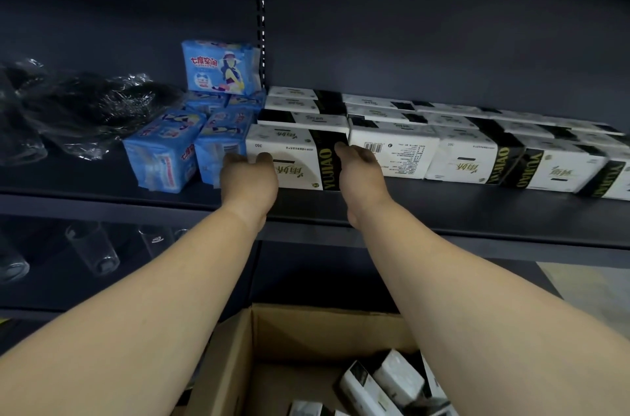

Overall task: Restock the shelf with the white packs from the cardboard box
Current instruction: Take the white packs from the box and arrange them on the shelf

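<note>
White rectangular pack with a black band (293,156) sits on the dark metal shelf (409,207), between both hands. Left hand (249,182) and right hand (361,173) seem to clasp its ends, fingers curled. Brown cardboard box (289,340) lies below the forearms, more packs inside.

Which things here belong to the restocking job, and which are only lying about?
Job: white-and-black paper packs on the dark metal shelf; brown cardboard box; left hand and right hand on the front pack.
Lying about: blue plastic packs; crumpled clear plastic wrap; clear drinking glasses.
</note>
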Action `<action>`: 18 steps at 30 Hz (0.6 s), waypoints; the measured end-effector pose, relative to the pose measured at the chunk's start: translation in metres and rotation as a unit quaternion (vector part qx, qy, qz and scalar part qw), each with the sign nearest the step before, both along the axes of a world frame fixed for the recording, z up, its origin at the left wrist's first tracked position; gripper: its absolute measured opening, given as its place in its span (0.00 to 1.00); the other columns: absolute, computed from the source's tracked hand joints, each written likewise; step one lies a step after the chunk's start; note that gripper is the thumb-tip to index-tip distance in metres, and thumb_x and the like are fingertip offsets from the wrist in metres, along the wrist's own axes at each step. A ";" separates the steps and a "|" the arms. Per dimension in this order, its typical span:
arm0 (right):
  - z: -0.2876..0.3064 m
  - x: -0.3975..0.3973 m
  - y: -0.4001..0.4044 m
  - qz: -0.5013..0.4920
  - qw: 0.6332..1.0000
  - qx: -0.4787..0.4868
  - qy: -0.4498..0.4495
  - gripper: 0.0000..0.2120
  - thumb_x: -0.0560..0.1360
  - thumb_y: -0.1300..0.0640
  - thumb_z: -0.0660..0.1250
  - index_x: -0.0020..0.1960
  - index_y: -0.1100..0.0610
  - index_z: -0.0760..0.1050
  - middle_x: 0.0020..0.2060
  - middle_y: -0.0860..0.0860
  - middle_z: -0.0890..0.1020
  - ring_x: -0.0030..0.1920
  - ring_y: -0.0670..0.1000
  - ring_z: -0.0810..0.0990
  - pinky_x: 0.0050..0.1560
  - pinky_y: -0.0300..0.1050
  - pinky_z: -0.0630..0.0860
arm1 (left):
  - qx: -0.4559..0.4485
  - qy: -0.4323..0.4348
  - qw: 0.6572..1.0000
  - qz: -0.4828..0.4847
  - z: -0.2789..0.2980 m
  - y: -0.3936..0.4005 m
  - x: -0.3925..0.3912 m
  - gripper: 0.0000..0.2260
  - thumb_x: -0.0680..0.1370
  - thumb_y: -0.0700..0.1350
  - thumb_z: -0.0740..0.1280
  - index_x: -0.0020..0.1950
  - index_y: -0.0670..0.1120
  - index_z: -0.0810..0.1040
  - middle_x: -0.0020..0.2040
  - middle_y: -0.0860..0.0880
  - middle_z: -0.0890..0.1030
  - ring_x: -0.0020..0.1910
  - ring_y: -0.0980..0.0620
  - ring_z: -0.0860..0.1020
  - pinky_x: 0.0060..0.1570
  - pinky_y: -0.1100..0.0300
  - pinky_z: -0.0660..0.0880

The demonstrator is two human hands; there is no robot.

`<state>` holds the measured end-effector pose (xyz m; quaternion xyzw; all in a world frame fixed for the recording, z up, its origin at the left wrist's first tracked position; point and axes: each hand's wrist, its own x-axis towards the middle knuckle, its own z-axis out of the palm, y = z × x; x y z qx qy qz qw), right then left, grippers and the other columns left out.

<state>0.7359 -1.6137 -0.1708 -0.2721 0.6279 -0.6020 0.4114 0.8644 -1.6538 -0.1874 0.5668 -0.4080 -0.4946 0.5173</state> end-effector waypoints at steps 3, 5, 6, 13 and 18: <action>0.000 -0.001 0.007 0.005 1.000 -0.001 -0.002 0.25 0.78 0.46 0.64 0.73 0.52 0.67 0.67 0.50 0.75 0.66 0.54 0.72 0.59 0.49 0.65 | -0.001 0.011 1.000 -0.007 0.000 0.007 -0.003 0.09 0.80 0.46 0.61 0.60 0.47 0.68 0.57 0.46 0.78 0.51 0.49 0.78 0.43 0.59 0.75; 0.001 -0.005 0.014 0.009 1.000 0.003 -0.005 0.26 0.79 0.46 0.63 0.74 0.52 0.65 0.69 0.49 0.72 0.68 0.54 0.70 0.59 0.49 0.63 | -0.007 0.006 1.000 -0.006 -0.002 0.011 -0.005 0.13 0.79 0.47 0.62 0.62 0.46 0.68 0.59 0.46 0.77 0.53 0.48 0.78 0.48 0.57 0.76; 0.003 -0.007 0.019 0.012 1.000 0.007 -0.006 0.26 0.80 0.46 0.62 0.75 0.51 0.64 0.70 0.49 0.71 0.70 0.55 0.68 0.58 0.49 0.62 | -0.009 -0.001 1.000 -0.003 -0.003 0.013 -0.007 0.17 0.78 0.49 0.62 0.64 0.45 0.68 0.61 0.45 0.76 0.54 0.47 0.77 0.52 0.55 0.77; -0.002 -0.031 0.054 0.001 1.000 0.006 -0.009 0.20 0.81 0.47 0.60 0.70 0.54 0.69 0.48 0.40 0.60 0.58 0.52 0.76 0.56 0.47 0.64 | -0.047 -0.055 0.997 -0.005 -0.004 0.045 -0.042 0.21 0.78 0.52 0.62 0.68 0.44 0.68 0.63 0.46 0.72 0.59 0.47 0.74 0.61 0.54 0.72; -0.015 -0.069 0.083 0.000 1.000 -0.014 -0.008 0.22 0.80 0.44 0.62 0.71 0.52 0.69 0.62 0.47 0.76 0.64 0.52 0.73 0.69 0.51 0.67 | -0.065 -0.061 0.996 -0.013 -0.005 0.083 -0.090 0.18 0.78 0.53 0.61 0.63 0.44 0.71 0.61 0.45 0.74 0.56 0.48 0.74 0.52 0.57 0.70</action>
